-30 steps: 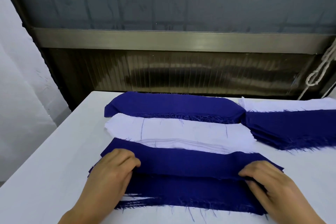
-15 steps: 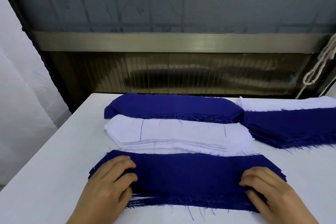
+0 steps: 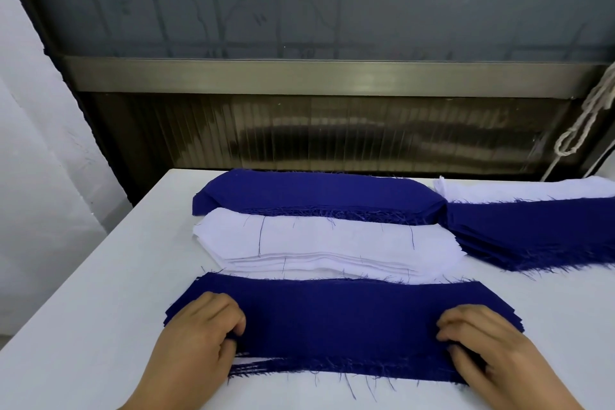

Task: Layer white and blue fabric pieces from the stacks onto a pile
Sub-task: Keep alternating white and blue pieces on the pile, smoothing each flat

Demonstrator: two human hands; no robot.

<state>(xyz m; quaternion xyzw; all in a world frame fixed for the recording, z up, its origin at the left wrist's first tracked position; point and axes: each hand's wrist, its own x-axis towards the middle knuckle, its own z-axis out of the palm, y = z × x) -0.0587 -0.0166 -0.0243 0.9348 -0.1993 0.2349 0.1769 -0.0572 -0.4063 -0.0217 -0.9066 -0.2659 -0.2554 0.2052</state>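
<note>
The near pile is topped by a blue fabric piece [image 3: 339, 319] lying flat, with frayed blue edges and a sliver of white showing beneath its front edge. My left hand [image 3: 196, 346] grips the piece's left end with curled fingers. At its right end my right hand [image 3: 492, 353] does the same. Just behind the pile lies the white fabric stack [image 3: 326, 240]. The blue fabric stack [image 3: 316, 193] lies behind that, near the table's far edge.
All of it lies on a white table [image 3: 83, 326]. At the right is another blue stack [image 3: 532, 230] with white fabric [image 3: 525, 188] behind it. A metal window sill and dark panel run behind the table. A knotted rope [image 3: 585, 120] hangs at the far right.
Both hands drew the blue piece toward me and laid it flat on the near pile. It no longer overlaps the white stack's front edge.
</note>
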